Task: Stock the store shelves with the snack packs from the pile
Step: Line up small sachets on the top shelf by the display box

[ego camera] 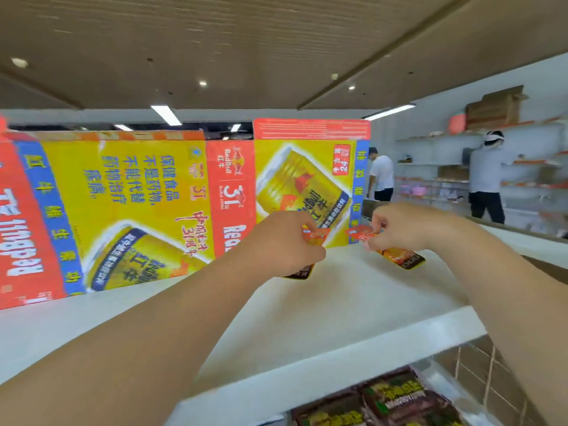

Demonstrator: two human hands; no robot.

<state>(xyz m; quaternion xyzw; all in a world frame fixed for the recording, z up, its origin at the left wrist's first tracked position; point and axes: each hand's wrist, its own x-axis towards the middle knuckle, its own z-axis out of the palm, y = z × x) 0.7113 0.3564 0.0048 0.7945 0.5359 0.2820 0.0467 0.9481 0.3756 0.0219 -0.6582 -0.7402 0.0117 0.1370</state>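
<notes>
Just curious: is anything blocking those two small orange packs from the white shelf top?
Nothing visible does. The left hand and right hand each hold a small orange-and-black snack pack right at the bare white shelf; the yellow-and-red cardboard panels stand behind.

Store interior, head view. A brown, wood-grained ceiling [276, 41] with darker beams carried small recessed spotlights [203, 83] and long white strip lights [166, 114]. In the foreground a white shelf [322, 302] ran across the view. At its back edge stood a flattened, printed carton panel [123, 195] in red, yellow and blue. To the right, a white wall [436, 118] bore tiers of wall shelving [445, 179] with orange front strips. Brown cardboard boxes [495, 107] were stacked on the top tier. Two people faced that shelving: one in a white shirt [382, 176], one in a pale grey top [487, 176]. Brown floor tiles [473, 364] showed at lower right.
</notes>
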